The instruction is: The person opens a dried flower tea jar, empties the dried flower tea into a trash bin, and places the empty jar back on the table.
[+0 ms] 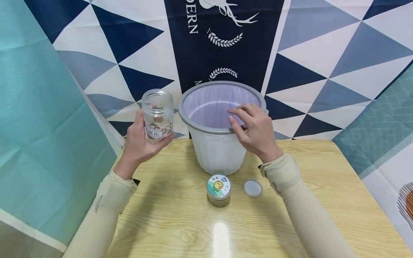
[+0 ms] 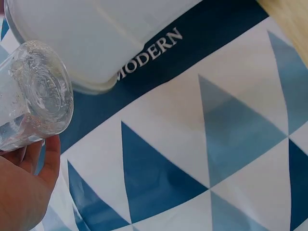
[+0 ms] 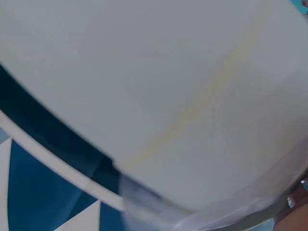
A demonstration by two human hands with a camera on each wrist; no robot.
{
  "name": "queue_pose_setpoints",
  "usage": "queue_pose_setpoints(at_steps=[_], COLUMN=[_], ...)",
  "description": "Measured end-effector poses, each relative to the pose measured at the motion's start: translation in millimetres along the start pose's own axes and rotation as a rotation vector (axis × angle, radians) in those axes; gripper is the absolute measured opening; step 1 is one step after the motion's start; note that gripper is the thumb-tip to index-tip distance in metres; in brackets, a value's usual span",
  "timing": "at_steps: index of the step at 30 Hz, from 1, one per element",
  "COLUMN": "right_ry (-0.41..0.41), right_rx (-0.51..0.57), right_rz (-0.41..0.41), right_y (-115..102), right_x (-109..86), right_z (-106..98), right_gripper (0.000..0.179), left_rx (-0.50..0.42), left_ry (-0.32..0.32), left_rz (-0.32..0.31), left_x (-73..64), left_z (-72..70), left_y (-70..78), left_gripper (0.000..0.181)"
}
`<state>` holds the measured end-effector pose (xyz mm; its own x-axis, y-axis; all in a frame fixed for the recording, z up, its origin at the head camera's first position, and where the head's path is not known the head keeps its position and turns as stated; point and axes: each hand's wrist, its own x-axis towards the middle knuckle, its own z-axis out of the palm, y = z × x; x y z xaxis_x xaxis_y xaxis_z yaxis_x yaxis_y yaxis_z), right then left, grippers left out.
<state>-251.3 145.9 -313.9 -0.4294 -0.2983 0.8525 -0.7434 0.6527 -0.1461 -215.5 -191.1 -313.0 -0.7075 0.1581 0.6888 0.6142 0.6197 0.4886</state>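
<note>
My left hand [image 1: 140, 141] grips a clear jar [image 1: 158, 114] with a floral paper label, held up left of the bin. The jar's mouth is uncovered, and its round base [image 2: 45, 89] faces the left wrist camera. Over the front right rim of a white bin [image 1: 217, 154] hangs my right hand [image 1: 256, 130], its fingers loosely bent and apart from the thumb, with nothing visible between the tips. A pale purple liner [image 1: 206, 107] covers the bin's inside, below a grey rim [image 1: 187, 120].
A round tin [image 1: 219, 191] with a sunflower picture on its lid stands in front of the bin on the wooden table [image 1: 180, 222]. Right of it lies a flat white disc [image 1: 253, 188]. A patterned cloth [image 1: 303, 71] hangs behind, and a teal cloth [image 1: 48, 136] hangs at the left.
</note>
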Motion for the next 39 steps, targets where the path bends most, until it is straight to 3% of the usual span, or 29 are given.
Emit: queue_pose_setpoints(at_steps=[7,15,19,29,39], right_ry=[0.002,-0.105,-0.132,-0.207,-0.298], right_rx=[0.106,0.205,0.199,0.186,0.186], right_rz=[-0.131,-0.323,-0.384,-0.418,-0.378], right_y=[-35.7,-82.3,-95.3,-102.4,-99.8], right_x=[7.4,6.0,1.3,-12.8,-30.2], right_z=[4.7,18.9,28.4,43.0,53.9], right_gripper=[0.043,0.055,0.059,0.057,0.054], left_rx=[-0.076,-0.124,-0.12,-0.123,-0.135], left_ry=[-0.04,-0.048,-0.059,-0.065,-0.174], left_rz=[0.027,0.108,0.11,0.056,-0.072], left_x=[-25.0,-46.7,-57.9,-74.0,-86.6], left_z=[16.9,39.2,46.0,50.2,56.1], left_y=[-2.3,-8.1,-8.6,-12.6,-21.5], left_gripper=[0.091,0.092,0.093,0.098,0.101])
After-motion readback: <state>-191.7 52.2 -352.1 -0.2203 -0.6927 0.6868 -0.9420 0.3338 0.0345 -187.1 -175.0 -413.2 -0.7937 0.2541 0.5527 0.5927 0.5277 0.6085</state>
